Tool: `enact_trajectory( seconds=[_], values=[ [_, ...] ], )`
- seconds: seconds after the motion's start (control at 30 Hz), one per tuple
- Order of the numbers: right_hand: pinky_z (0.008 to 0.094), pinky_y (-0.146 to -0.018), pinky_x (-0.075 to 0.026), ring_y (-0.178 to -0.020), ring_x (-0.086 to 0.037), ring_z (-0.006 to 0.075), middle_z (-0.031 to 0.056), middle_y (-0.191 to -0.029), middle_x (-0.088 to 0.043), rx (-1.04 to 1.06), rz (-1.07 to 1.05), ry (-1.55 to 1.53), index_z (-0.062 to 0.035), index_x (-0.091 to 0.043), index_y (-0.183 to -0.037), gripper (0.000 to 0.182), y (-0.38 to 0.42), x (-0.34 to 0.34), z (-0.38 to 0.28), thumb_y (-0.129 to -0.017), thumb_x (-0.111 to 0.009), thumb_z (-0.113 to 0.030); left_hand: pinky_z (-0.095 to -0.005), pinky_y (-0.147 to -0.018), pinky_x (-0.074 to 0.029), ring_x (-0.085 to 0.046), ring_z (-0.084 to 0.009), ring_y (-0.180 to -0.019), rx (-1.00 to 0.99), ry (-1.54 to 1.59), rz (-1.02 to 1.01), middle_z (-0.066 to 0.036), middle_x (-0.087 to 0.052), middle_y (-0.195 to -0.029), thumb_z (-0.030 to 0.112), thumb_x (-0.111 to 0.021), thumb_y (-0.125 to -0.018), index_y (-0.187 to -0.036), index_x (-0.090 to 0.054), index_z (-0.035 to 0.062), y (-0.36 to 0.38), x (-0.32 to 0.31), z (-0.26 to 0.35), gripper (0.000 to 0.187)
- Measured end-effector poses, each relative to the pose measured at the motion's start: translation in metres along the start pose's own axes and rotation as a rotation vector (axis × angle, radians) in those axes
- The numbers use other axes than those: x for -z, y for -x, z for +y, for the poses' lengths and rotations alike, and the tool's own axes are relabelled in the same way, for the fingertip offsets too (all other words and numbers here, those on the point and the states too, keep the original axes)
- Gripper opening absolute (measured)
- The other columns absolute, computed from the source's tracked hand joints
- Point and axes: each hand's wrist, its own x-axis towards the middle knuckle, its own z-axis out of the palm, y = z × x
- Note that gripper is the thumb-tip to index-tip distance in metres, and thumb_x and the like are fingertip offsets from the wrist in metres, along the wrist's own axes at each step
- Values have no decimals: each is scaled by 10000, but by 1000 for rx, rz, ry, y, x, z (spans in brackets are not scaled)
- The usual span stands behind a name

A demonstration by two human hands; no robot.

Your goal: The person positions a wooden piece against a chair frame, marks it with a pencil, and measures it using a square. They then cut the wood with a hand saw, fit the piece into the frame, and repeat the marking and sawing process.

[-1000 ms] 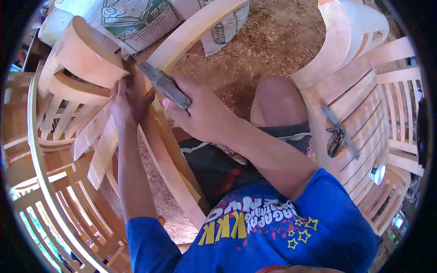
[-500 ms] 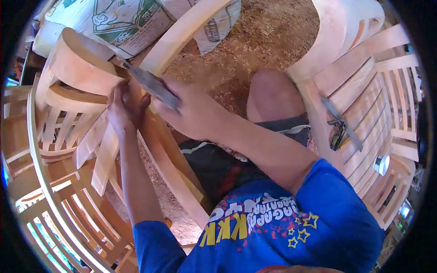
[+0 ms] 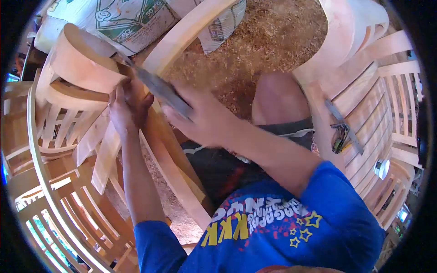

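My right hand [image 3: 198, 113] is wrapped round a long grey metal tool [image 3: 164, 92], somewhat blurred, which points up and left. The tool's far end lies at the joint beside a curved wooden piece [image 3: 84, 61]. Just below that joint, my left hand [image 3: 126, 107] grips the wooden frame [image 3: 157, 132], its fingers bent round the wood. A pale curved wooden rail [image 3: 184, 34] rises from the same joint toward the top. What kind of tool it is cannot be made out clearly.
A slatted wooden seat [image 3: 364, 109] on the right bears a metal square [image 3: 344, 127] and a white round object [image 3: 381, 168]. White printed sacks [image 3: 132, 22] stand at the top left. Wood shavings [image 3: 273, 32] cover the ground. Slatted chair backs [image 3: 82, 218] fill the lower left.
My right hand and the tool have moved slightly right and down, away from the joint. My left hand keeps its hold on the wood. The whole view has shifted a little.
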Motion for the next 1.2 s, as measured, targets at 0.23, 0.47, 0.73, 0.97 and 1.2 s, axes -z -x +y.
enact_trajectory(
  seconds=[0.23,0.47,0.73,0.97,1.2],
  values=[
    [432,-879,-582,-1028,-755,363,253,-1182,-715,-161,-62,-32,17,-412,-1553,632,123,50,-23,-1021,-675,-201,-454,-982,-571,-697,-325,-1155,65,-31,18,-113,-729,-1240,302,-1004,-612,-1271,-701,110,-3,-4,8,750],
    [407,-875,-571,-1023,-747,321,213,-1141,-726,-65,-13,-84,15,-461,-1522,590,72,22,-3,-1016,-682,-194,-438,-984,-572,-710,-316,-1121,42,-26,7,-100,-738,-1209,282,-1007,-601,-1256,-710,111,-4,1,7,739],
    [459,-839,-577,-981,-752,372,252,-1154,-710,-140,-51,-99,3,-443,-1534,596,83,35,-23,-1015,-670,-182,-436,-1028,-554,-698,-347,-1195,38,7,-13,-118,-735,-1298,221,-964,-680,-1241,-701,91,-5,-1,3,632],
    [405,-880,-592,-1049,-768,334,224,-1220,-731,-4,-15,47,22,-416,-1554,647,125,45,-18,-991,-707,-110,-455,-1003,-558,-688,-340,-1167,165,-78,-70,-117,-739,-1230,280,-1023,-568,-1230,-708,83,-6,5,12,759],
    [439,-806,-565,-929,-751,305,228,-1066,-718,-86,-34,-8,-41,-520,-1460,484,7,5,-4,-1029,-669,-206,-443,-1039,-545,-687,-342,-1200,138,39,-61,-129,-714,-1311,372,-965,-691,-1284,-697,98,-6,4,8,706]
  ],
)
